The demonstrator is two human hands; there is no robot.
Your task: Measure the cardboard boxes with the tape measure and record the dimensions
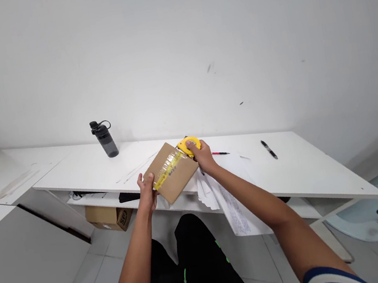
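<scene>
A flat brown cardboard parcel (170,172) lies tilted at the front edge of the white table (286,169). A strip of clear tape with yellow print (167,169) runs across its top. My left hand (147,190) grips the parcel's near left corner, thumb on top. My right hand (202,155) is closed on a yellow tape dispenser (187,145) at the parcel's far right corner, where the tape strip ends.
A dark water bottle (105,139) stands at the back left. A black marker (268,149) and a red pen (220,153) lie to the right. White printed sheets (232,201) hang over the table's front edge. A cardboard box (109,216) sits under the table.
</scene>
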